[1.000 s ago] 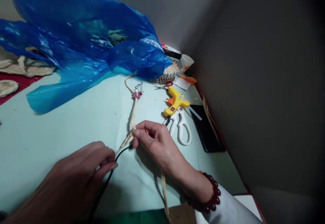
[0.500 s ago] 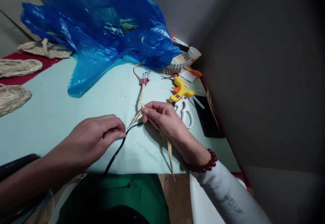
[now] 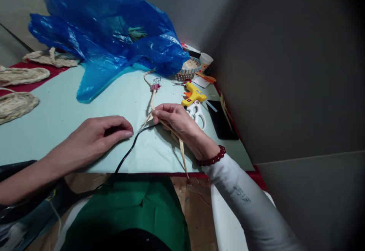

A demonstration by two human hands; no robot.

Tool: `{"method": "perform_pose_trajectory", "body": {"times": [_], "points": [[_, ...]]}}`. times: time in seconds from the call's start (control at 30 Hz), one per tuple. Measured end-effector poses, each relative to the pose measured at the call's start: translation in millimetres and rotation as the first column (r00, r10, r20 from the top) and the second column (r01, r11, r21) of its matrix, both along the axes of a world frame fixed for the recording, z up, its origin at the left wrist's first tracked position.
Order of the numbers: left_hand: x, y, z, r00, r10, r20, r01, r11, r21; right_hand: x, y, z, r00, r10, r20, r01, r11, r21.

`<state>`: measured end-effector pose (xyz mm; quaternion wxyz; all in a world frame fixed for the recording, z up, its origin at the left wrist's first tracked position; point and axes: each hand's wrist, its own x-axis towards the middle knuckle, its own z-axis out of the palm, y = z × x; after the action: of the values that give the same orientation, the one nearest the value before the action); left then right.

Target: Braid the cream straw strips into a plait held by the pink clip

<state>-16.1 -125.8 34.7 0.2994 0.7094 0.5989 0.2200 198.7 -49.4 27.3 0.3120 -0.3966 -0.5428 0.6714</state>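
Note:
A pale straw braid (image 3: 153, 98) runs toward me on the table, its far part gripped by a pink binder clip (image 3: 155, 87). My right hand (image 3: 173, 120) pinches the near end of the braid between thumb and fingers. Loose straw strands (image 3: 182, 152) trail from under that hand past the table's front edge, and shorter ends stick out to its left. My left hand (image 3: 105, 133) rests near the table to the left, fingers curled with thumb and fingertips close together and nothing visible in them. Just right of it passes a black cord (image 3: 128, 153).
A yellow glue gun (image 3: 194, 93) lies beside white-handled scissors (image 3: 197, 114) and a black flat object (image 3: 222, 122). Behind are a basket (image 3: 191, 65), a paper cup (image 3: 205, 60) and a big blue plastic bag (image 3: 114, 34). Woven straw soles (image 3: 18, 106) lie at left.
My left hand has drawn back left, away from the black cord and straw ends. My right hand keeps its pinch on the braid. The whole view has shifted slightly.

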Motion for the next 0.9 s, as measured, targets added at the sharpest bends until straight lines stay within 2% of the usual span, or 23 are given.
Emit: {"method": "perform_pose_trajectory", "body": {"times": [0.2,0.37,0.43,0.5,0.63,0.77,0.9], "points": [[-7,-21,5.4,0.963,0.269,0.019,-0.27,0.959,0.087,1,0,-1.2,1.0,-0.005,-0.016,0.005,1.0,-0.009],[-10,-11,15.3,0.941,0.335,0.043,-0.336,0.942,0.007,1,-1,-3.6,0.999,-0.006,-0.049,0.006,1.0,-0.01],[-7,0,19.2,0.946,0.307,0.102,-0.305,0.952,-0.037,0,-1,-3.6,0.998,-0.002,-0.06,0.002,1.0,-0.008],[-1,14,20.2,0.936,0.266,0.23,-0.242,0.962,-0.128,-1,-1,-2.8,0.997,-0.011,-0.075,0.01,1.0,-0.015],[13,41,13.4,0.84,0.205,0.502,-0.042,0.947,-0.317,-1,-3,1.6,0.993,-0.039,-0.109,0.036,0.999,-0.028],[22,63,7.5,0.813,0.148,0.564,0.115,0.908,-0.404,0,-6,5.6,0.986,-0.066,-0.15,0.061,0.998,-0.035],[23,78,6.0,0.815,0.137,0.563,0.161,0.88,-0.448,0,-9,6.5,0.988,-0.108,-0.112,0.107,0.994,-0.016]]}}
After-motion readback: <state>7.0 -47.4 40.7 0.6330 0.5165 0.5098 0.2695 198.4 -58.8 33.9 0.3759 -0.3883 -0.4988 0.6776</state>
